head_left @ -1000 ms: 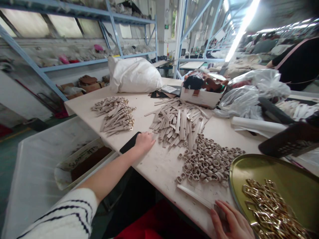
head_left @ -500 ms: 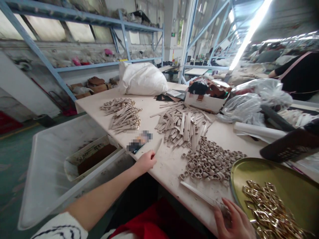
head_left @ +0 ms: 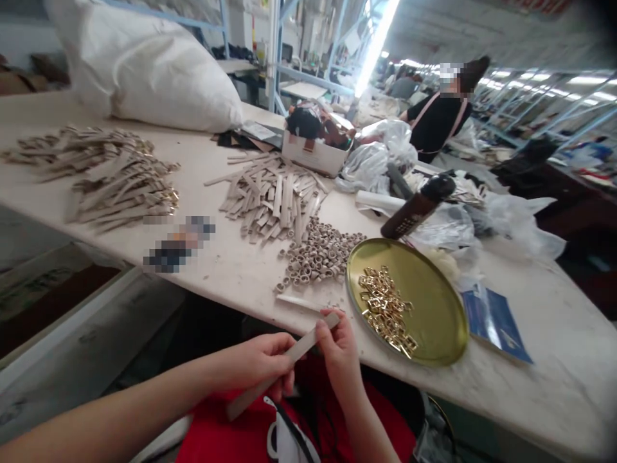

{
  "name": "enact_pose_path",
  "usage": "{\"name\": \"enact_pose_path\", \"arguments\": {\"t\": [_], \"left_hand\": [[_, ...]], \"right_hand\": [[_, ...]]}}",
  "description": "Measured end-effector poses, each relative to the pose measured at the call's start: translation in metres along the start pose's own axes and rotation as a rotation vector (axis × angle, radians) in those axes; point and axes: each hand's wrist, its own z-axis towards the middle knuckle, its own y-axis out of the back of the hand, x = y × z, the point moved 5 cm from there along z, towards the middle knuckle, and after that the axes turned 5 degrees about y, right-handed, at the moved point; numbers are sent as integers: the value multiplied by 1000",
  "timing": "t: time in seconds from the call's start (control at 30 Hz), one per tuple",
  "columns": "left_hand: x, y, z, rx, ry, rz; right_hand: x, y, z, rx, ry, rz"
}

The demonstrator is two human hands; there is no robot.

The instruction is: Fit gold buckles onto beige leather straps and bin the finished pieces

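Note:
Just below the table's near edge, both my hands hold one beige strap. My left hand is closed round its middle. My right hand pinches its upper end with the fingertips. On the table ahead lie a heap of small beige loops, a loose pile of beige straps, and a round gold tray with several gold buckles. One more beige strip rests at the table edge near my right hand.
Finished straps with buckles lie at the left, a blurred flat object near them. A white sack, a white box, plastic bags, a dark bottle and a blue booklet stand about. A person in black works beyond.
My left hand left the table by the strap pile and came back to my lap with a strap. My right hand now grips its end. The view swung right and closer.

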Motion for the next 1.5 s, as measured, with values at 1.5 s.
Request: {"name": "enact_pose_path", "arguments": {"t": [1.5], "left_hand": [[-12, 9, 22, -146, -21, -221]], "right_hand": [[-10, 10, 16, 163, -370, 443]]}}
